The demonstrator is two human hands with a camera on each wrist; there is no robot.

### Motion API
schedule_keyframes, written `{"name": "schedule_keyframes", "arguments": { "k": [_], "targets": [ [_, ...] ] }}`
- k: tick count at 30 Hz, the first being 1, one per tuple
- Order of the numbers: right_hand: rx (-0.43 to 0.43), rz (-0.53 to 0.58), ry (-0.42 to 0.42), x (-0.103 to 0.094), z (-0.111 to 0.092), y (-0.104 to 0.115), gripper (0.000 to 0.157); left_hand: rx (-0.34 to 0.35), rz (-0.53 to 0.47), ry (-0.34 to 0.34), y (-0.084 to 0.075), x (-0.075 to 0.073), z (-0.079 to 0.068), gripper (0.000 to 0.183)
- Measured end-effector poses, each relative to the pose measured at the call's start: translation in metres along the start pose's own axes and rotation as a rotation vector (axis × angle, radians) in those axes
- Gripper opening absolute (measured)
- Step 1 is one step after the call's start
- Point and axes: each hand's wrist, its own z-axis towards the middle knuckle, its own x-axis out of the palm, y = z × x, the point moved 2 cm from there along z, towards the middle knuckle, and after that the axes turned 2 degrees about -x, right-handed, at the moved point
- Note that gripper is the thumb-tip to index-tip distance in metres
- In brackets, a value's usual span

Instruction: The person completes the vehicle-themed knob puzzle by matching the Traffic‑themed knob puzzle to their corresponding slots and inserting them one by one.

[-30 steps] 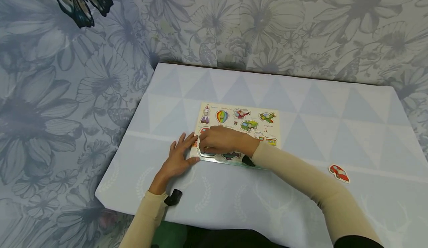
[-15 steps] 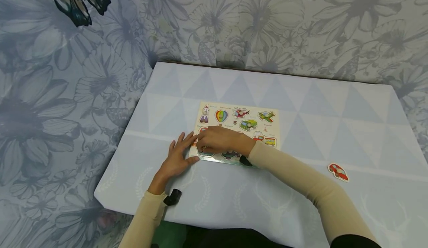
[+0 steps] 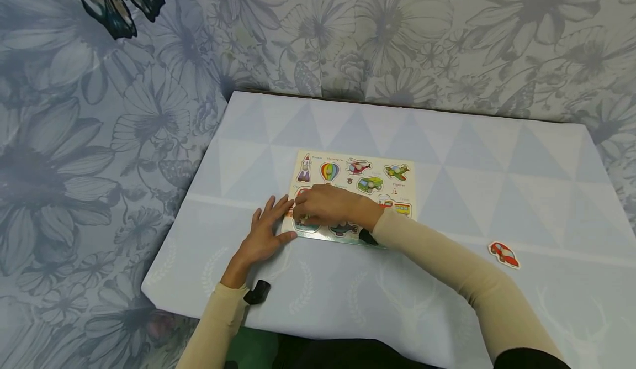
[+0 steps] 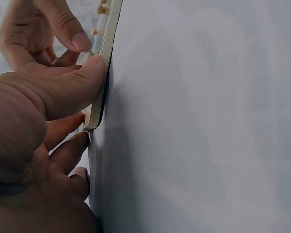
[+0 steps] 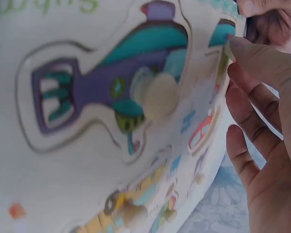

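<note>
A wooden knob puzzle board (image 3: 323, 236) with vehicle pictures lies on the table. My left hand (image 3: 265, 239) rests at its near left corner, fingers spread fairly straight along the side. In the left wrist view, the left thumb (image 4: 80, 87) presses on the board's edge. Over the lower left of the board, my right hand (image 3: 328, 206) pinches the small knob of a teal puzzle piece (image 5: 222, 34) between thumb and index finger, the other fingers loosely bent. Beside it sits the purple and teal submarine piece (image 5: 92, 85), with a round knob.
A red car piece (image 3: 504, 254) lies apart on the table, right of the board. Other pieces, such as the balloon (image 3: 329, 172) and the green truck (image 3: 370, 184), sit in the board. A flower-patterned wall covering (image 3: 387, 43) stands behind the table's back edge.
My right hand stays over the same piece, its fingers shifting only slightly. The left hand, the board and the red car piece keep their places.
</note>
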Motion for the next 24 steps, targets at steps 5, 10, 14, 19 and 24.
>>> {"name": "schedule_keyframes", "arguments": {
  "k": [5,10,14,19,24],
  "targets": [
    [0.006,0.019,-0.039,-0.009,-0.011,-0.005,0.022,-0.010,0.002,-0.002,0.001,0.001,0.001,0.077],
    [0.052,0.068,-0.056,-0.012,-0.025,-0.015,0.019,-0.024,0.006,-0.006,0.002,0.002,0.002,0.076],
    [0.091,0.066,-0.074,-0.011,-0.041,-0.024,0.018,-0.036,0.012,-0.004,0.004,0.002,0.002,0.076],
    [0.116,0.049,-0.121,-0.008,-0.065,-0.033,0.018,-0.036,0.006,-0.011,0.004,0.001,0.002,0.077],
    [0.143,0.083,-0.165,-0.008,-0.093,-0.040,0.013,-0.051,-0.004,-0.012,0.004,0.001,0.002,0.079]
  ]
}}
